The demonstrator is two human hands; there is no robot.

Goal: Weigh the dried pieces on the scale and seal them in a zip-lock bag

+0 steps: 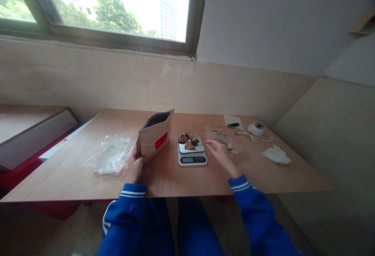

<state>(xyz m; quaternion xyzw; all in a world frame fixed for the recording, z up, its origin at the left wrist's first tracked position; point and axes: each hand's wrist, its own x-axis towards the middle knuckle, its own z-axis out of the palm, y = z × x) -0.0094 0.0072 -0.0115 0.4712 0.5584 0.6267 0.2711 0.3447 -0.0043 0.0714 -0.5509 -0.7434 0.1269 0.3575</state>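
Fingers of the left hand [135, 167] are gripping the base of the kraft pouch [154, 135], standing open at frame centre. Right hand [220, 153] is hovering unclenched beside the scale [191, 150], partly hiding a clear bag [222, 136]; dark pieces [189, 140] on the scale are too small to identify.

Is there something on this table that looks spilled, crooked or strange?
Nothing is spilled. The open paper bag leans to one side, held by the left hand. The dark pieces lie wholly on the scale.
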